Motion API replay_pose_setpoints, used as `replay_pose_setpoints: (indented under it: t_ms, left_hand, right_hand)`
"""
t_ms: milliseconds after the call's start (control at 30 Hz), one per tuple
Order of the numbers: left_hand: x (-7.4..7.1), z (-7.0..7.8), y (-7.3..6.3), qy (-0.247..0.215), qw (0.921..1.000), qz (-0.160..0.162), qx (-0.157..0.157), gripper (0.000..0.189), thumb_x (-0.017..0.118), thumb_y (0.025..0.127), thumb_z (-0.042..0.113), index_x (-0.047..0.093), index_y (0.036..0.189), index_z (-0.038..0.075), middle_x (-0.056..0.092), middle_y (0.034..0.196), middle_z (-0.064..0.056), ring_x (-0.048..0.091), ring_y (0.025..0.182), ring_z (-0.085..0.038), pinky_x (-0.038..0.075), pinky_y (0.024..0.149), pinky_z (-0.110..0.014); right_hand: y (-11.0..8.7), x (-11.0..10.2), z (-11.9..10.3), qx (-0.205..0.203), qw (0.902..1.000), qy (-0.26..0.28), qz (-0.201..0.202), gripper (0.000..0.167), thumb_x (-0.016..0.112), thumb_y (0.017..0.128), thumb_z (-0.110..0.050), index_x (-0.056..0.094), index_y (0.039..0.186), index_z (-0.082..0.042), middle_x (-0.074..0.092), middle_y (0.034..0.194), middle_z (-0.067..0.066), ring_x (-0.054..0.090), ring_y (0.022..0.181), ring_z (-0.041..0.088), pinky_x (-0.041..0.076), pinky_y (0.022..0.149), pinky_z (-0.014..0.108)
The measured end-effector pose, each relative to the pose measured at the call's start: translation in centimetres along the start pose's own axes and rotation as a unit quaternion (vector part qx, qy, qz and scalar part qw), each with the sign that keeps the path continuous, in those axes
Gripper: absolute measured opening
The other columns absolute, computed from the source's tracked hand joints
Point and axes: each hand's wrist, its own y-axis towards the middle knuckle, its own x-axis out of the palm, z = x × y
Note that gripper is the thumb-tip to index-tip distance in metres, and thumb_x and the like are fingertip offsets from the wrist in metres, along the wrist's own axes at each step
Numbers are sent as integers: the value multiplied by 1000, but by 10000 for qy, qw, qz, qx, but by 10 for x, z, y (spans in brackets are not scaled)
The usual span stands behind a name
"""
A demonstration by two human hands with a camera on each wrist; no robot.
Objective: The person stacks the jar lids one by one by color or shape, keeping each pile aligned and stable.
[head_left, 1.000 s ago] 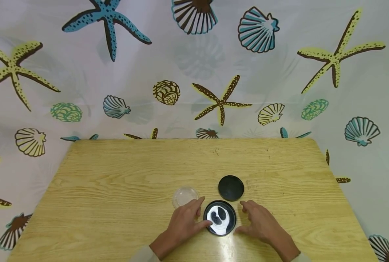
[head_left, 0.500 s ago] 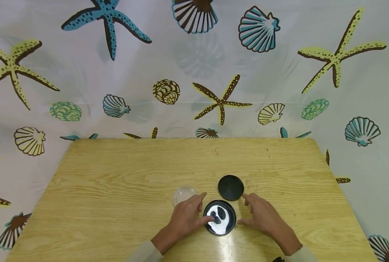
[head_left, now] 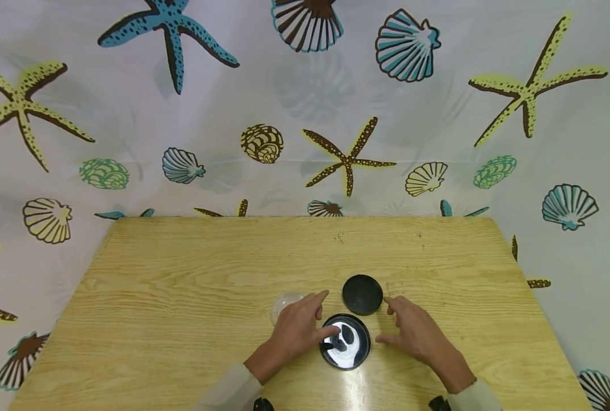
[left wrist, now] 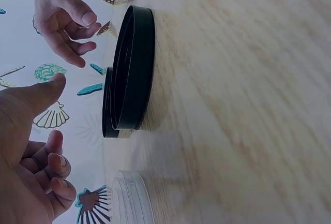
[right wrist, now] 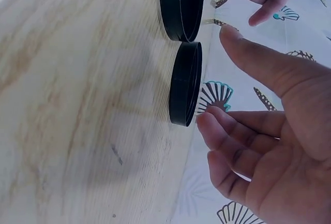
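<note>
A shallow round black dish (head_left: pixel 353 362) with a glossy, light-reflecting inside lies on the table between my hands. Just behind it is a smaller matte black round lid (head_left: pixel 362 295). My left hand (head_left: pixel 298 326) hovers at the dish's left, its thumb over the dish and fingers reaching forward, holding nothing. Partly hidden behind that hand is a clear round lid (head_left: pixel 281 306), whose ridged side (left wrist: pixel 131 198) shows in the left wrist view. My right hand (head_left: pixel 416 334) is above the table at the right, fingertips near the black lid, also holding nothing.
The wood-grain table (head_left: pixel 192 274) stretches away to the left, right and back. A pale curtain (head_left: pixel 222 114) printed with starfish and shells hangs behind and at both sides of it.
Both hands have drifted slightly forward, away from the person. The left thumb extends further over the dish, and the right hand has shifted a little rightward. The dish and lids have stayed put.
</note>
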Motion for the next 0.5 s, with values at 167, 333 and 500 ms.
replay_pose_setpoints:
  t_ms: [167, 333, 500]
  left_hand:
    - [-3, 1, 5, -51, 10000, -79, -3, 74, 80, 71, 43, 56, 128, 3, 53, 73, 4, 33, 55, -2, 29, 50, -18]
    - [-3, 1, 11, -47, 10000, -23, 19, 72, 80, 73, 41, 56, 129, 3, 54, 74, 2, 33, 54, -2, 29, 49, -18]
    - [-4, 1, 18, 34, 10000, -54, -51, 72, 78, 74, 44, 55, 129, 5, 55, 75, 3, 34, 55, -2, 30, 49, -18]
  right_hand:
    - [4, -3, 2, 38, 10000, -33, 22, 76, 83, 70, -34, 52, 131, 1, 60, 101, 3, 55, 77, 10, 46, 66, 27]
    - [6, -5, 5, 107, 9999, -46, 68, 77, 82, 72, -35, 50, 133, 0, 61, 104, 4, 55, 78, 9, 46, 66, 29]
    - [8, -6, 7, 46, 9999, 14, 100, 77, 81, 74, -35, 49, 133, 1, 61, 104, 5, 54, 77, 10, 44, 64, 27]
